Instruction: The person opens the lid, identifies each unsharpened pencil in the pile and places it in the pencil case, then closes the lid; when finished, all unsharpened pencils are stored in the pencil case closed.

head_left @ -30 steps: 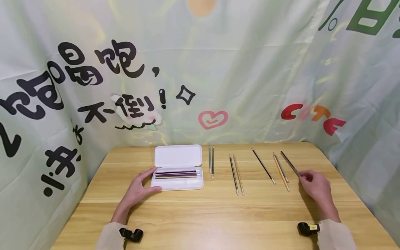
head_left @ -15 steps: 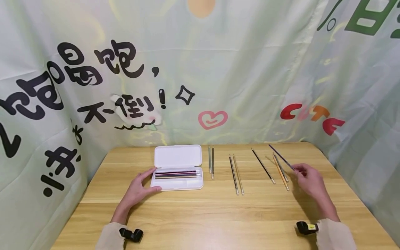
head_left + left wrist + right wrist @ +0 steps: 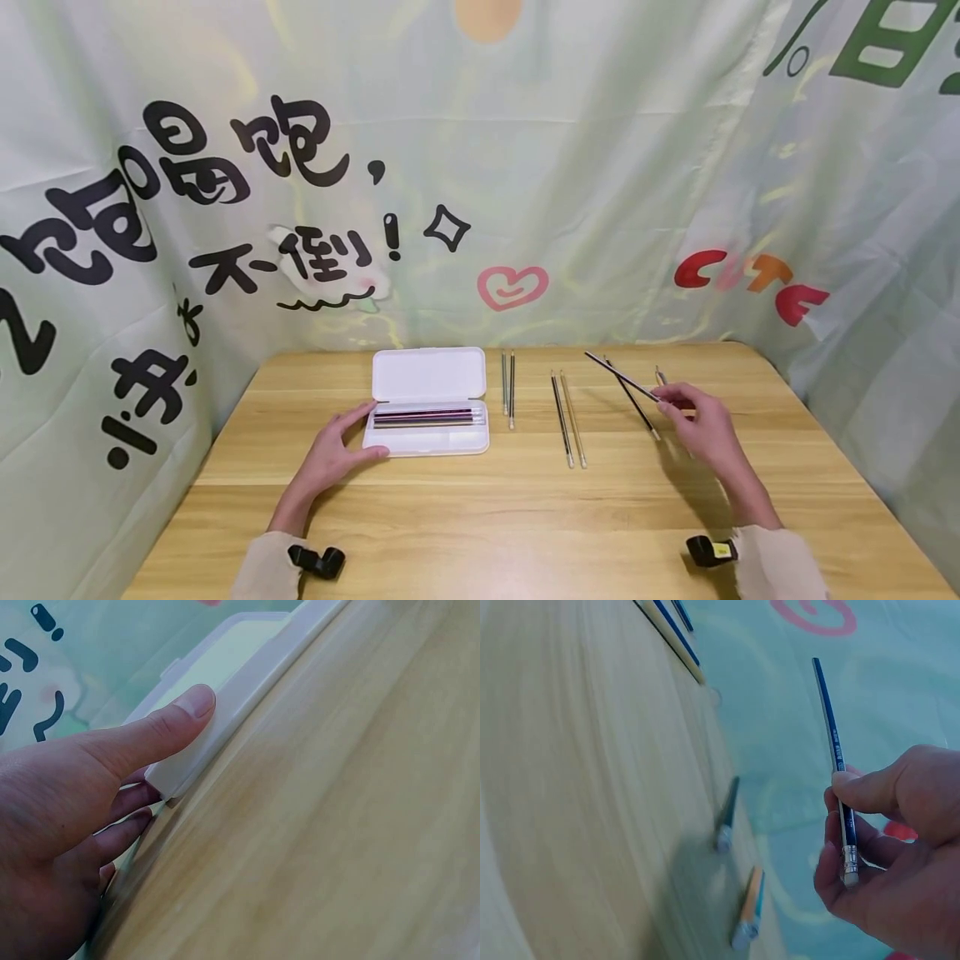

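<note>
At the table's left, a white pencil case [image 3: 427, 442] lies with its lid [image 3: 429, 375] raised and several dark pencils [image 3: 423, 419] inside. My left hand [image 3: 337, 448] holds the case's left end, thumb on the front rim and fingers along the side. In the left wrist view, the thumb [image 3: 176, 724] presses the rim. My right hand [image 3: 697, 421] pinches a dark pencil [image 3: 637, 387] above the table, its far end pointing left and away. The right wrist view shows this pencil [image 3: 829, 712] with its white eraser near the palm.
Right of the case lie two pencils [image 3: 508, 392], then a black one and a tan one [image 3: 572, 408]. Another black pencil [image 3: 637, 407] lies under the held one. An orange pencil [image 3: 751, 900] and a teal one lie partly behind my right hand. Printed curtains border the table.
My right hand has lifted the dark pencil from the right side and carried it left over the other pencils. The left hand has stayed on the case.
</note>
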Demonstrator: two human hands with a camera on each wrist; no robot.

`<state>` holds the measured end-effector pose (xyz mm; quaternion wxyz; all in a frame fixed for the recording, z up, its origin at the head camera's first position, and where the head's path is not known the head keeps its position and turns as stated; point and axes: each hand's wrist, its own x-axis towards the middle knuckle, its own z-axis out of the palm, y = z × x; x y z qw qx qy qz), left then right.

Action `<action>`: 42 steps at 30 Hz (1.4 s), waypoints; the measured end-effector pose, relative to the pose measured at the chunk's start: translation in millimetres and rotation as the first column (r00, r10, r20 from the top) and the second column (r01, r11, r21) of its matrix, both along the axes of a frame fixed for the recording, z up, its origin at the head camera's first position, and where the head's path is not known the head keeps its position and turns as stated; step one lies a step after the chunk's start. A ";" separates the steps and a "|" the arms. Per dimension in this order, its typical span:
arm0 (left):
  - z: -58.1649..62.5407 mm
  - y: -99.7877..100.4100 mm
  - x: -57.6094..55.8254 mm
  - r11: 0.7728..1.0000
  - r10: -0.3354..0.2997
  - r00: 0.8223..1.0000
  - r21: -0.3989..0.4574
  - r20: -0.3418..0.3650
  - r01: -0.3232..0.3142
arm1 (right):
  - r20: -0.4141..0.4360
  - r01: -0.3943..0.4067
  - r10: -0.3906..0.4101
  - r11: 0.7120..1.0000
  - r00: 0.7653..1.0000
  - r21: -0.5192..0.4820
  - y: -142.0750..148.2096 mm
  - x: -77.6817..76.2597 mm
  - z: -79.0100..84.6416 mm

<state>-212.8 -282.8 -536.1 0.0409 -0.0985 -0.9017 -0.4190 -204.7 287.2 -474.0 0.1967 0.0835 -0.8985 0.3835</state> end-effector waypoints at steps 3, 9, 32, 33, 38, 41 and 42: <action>0.9 0.0 -0.9 1.000 -0.002 1.000 0.001 0.001 0.002 | 0.000 -0.020 0.020 1.000 1.000 0.003 -10.1 -1.8 -1.0; 0.6 1.1 -0.7 1.000 -0.005 1.000 0.011 -0.004 0.005 | 0.028 -0.077 0.077 0.997 0.997 -0.017 -30.4 -3.0 -4.9; 5.4 3.8 -0.8 1.000 -0.005 1.000 0.010 0.006 0.005 | 0.098 -0.244 0.260 0.958 0.961 -0.151 -119.4 -22.8 -8.9; 5.5 3.5 -0.9 1.000 -0.004 1.000 0.012 0.004 0.004 | 0.098 -0.253 0.270 0.955 0.958 -0.157 -124.3 -24.1 -8.8; 3.8 2.1 0.3 1.000 0.002 1.000 0.010 0.005 -0.002 | 0.110 -0.281 0.305 0.941 0.946 -0.190 -149.7 -30.6 -8.0; 2.0 1.4 0.7 1.000 0.006 1.000 0.004 0.009 -0.006 | 0.103 -0.296 0.321 0.932 0.941 -0.208 -165.1 -34.8 -7.9; 1.7 1.3 0.8 1.000 0.006 1.000 0.003 0.010 -0.006 | 0.105 -0.300 0.326 0.931 0.939 -0.211 -170.1 -36.0 -7.8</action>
